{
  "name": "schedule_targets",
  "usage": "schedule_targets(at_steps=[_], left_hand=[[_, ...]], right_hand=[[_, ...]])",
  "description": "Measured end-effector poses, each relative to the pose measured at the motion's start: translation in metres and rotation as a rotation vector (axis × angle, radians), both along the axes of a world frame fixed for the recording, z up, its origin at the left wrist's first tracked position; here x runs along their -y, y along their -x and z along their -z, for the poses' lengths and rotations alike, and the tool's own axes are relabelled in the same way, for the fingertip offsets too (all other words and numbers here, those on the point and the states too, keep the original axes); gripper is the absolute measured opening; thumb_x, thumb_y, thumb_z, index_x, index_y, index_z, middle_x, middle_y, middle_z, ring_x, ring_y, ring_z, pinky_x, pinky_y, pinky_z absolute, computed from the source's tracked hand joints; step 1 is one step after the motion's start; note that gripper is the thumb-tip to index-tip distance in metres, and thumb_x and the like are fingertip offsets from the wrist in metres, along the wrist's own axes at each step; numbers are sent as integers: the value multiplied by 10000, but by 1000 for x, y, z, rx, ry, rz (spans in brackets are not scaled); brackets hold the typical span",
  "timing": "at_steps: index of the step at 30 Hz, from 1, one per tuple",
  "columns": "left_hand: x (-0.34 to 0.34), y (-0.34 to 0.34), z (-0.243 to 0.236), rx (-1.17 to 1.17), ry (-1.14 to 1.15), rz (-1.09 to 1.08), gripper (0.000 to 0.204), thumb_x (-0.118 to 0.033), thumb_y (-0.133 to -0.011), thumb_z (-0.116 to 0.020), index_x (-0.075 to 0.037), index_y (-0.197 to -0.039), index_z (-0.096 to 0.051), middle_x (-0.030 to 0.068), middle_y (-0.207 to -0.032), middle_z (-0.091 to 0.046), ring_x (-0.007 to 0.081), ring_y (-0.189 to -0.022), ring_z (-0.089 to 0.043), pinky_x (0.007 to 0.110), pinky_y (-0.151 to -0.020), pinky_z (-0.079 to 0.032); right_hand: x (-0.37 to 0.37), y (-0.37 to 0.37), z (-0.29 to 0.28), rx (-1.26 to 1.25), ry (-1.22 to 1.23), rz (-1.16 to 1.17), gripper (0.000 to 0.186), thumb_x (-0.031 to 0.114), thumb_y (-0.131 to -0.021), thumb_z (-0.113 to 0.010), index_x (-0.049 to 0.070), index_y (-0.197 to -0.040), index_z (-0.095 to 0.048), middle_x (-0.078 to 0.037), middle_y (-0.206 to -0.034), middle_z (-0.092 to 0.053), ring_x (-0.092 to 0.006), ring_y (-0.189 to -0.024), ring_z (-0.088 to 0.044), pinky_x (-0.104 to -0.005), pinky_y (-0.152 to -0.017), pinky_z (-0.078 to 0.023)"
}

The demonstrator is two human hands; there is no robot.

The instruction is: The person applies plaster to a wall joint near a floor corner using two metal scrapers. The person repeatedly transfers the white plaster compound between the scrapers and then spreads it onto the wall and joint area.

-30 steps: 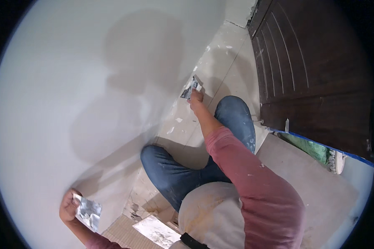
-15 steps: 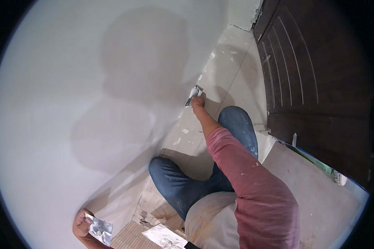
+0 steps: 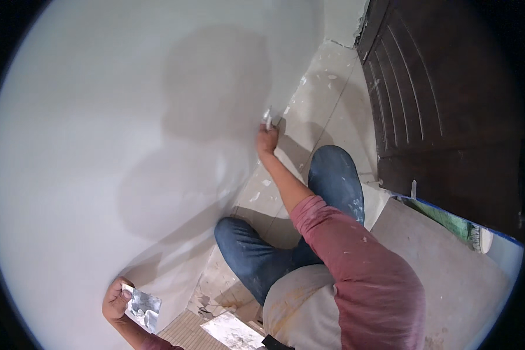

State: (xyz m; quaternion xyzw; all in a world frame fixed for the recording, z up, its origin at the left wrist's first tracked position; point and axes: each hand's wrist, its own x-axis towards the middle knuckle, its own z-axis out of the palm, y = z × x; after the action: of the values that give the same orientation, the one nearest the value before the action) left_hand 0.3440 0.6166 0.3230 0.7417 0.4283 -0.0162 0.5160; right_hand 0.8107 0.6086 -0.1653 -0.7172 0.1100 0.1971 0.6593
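At the lower left my left hand (image 3: 115, 303) grips a flat metal putty knife (image 3: 144, 307) by one edge, with the thumb on top. Grey-white putty is smeared over that blade. My right arm reaches ahead, and my right hand (image 3: 266, 142) is closed round a second putty knife (image 3: 268, 118) at the foot of the white wall (image 3: 87, 146). Its blade is seen nearly edge-on against the wall, just above the floor joint; fingers partly hide the handle.
Pale floor tiles (image 3: 315, 111) with white splashes run along the wall. A dark brown panelled door (image 3: 449, 111) stands at the right. My bent knees (image 3: 335, 175) are between wall and door. A white-smeared board (image 3: 230, 331) lies near my waist; a brush (image 3: 482, 239) is below the door.
My right hand has moved from the floor edge up and left onto the wall, and its putty knife has turned more edge-on. My left hand still holds its knife in nearly the same place.
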Motion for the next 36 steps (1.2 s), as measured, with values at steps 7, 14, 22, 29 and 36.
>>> schedule_targets(at_steps=[7, 14, 22, 29, 36], left_hand=[[3, -2, 1, 41, -15, -8, 399, -409, -865, -722, -51, -841, -547, -11, -792, -494, 103, -739, -445, 258, -664, -334], [-3, 5, 4, 32, -22, 8, 433, -440, -855, -715, -45, -804, -545, 2, -769, -506, 113, -706, -451, 264, -630, -335], [1, 3, 1, 7, 10, -50, 411, -408, -854, -727, -40, -804, -552, 10, -754, -525, 104, -690, -457, 257, -617, -337], [0, 7, 0, -23, 4, -66, 427, -426, -838, -742, -39, -827, -562, 9, -766, -516, 110, -706, -458, 253, -630, -336], [2, 5, -2, -23, -20, -68, 416, -408, -856, -740, -29, -839, -570, 10, -763, -546, 92, -657, -456, 242, -586, -335]], right_hand=[[40, 97, -158, 490, 2, -106, 413, 209, -970, -563, 8, -1331, -556, -183, -1142, -520, -343, -1132, -488, -431, -990, -383], [55, 75, -51, 55, 28, 200, 397, 268, -1010, -491, -91, -1156, -580, -287, -1101, -598, -460, -1039, -577, -469, -943, -440], [29, -18, 107, -271, 131, 40, 521, 384, -995, -458, -85, -1124, -644, -313, -1148, -636, -461, -1099, -603, -487, -935, -465], [17, -37, 110, -204, 250, -82, 503, 388, -994, -454, -52, -1120, -663, -285, -1107, -665, -446, -1090, -619, -474, -942, -477], [2, -49, 132, -339, 268, -85, 560, 444, -949, -522, -65, -1148, -649, -273, -1174, -655, -398, -1138, -623, -432, -912, -502]])
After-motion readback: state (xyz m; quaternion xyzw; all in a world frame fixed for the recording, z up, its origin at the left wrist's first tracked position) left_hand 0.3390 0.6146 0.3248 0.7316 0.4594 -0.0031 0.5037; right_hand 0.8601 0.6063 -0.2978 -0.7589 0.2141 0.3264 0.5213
